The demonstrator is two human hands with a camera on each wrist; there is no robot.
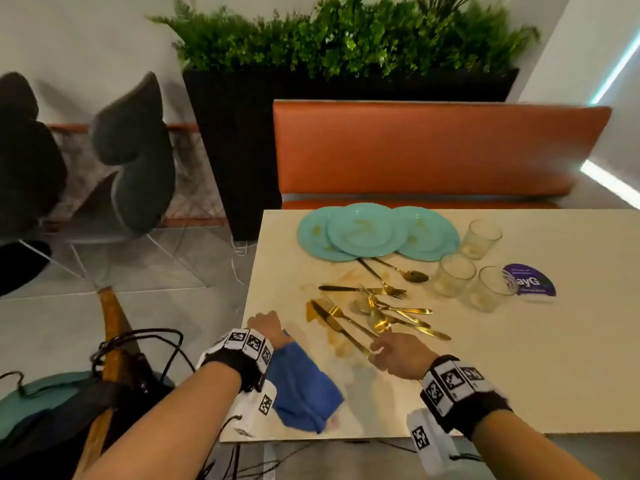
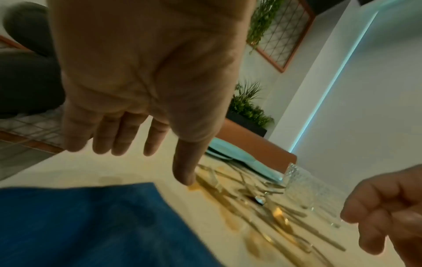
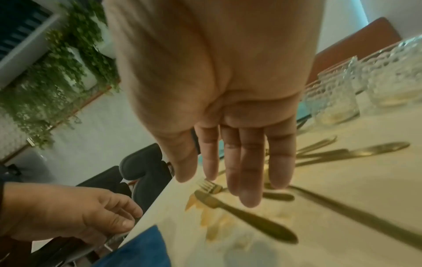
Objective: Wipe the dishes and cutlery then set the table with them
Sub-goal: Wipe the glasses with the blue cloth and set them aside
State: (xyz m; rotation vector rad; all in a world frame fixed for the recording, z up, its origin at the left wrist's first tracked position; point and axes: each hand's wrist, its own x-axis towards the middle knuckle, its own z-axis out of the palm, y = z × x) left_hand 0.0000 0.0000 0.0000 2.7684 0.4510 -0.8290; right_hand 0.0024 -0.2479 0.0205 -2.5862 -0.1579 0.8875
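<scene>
Three teal plates (image 1: 363, 233) overlap at the back of the cream table (image 1: 519, 358). A pile of gold cutlery (image 1: 381, 313) lies in the middle, with a knife (image 1: 332, 323) (image 3: 246, 216) at its near left. Three clear glasses (image 1: 453, 275) stand to the right. A blue cloth (image 1: 301, 386) (image 2: 80, 225) lies at the front left, under my left wrist. My left hand (image 1: 261, 322) (image 2: 137, 150) hovers open by the table's left edge and holds nothing. My right hand (image 1: 379, 348) (image 3: 239, 184) is open, fingers straight, just above the knife's handle end.
Yellow sauce stains (image 1: 311, 315) mark the table around the cutlery. A purple round sticker (image 1: 530, 282) sits behind the glasses. An orange bench (image 1: 433, 150) and a planter (image 1: 346, 39) stand beyond the table; dark chairs (image 1: 138, 150) are to the left, and cables (image 1: 138, 344) at the lower left.
</scene>
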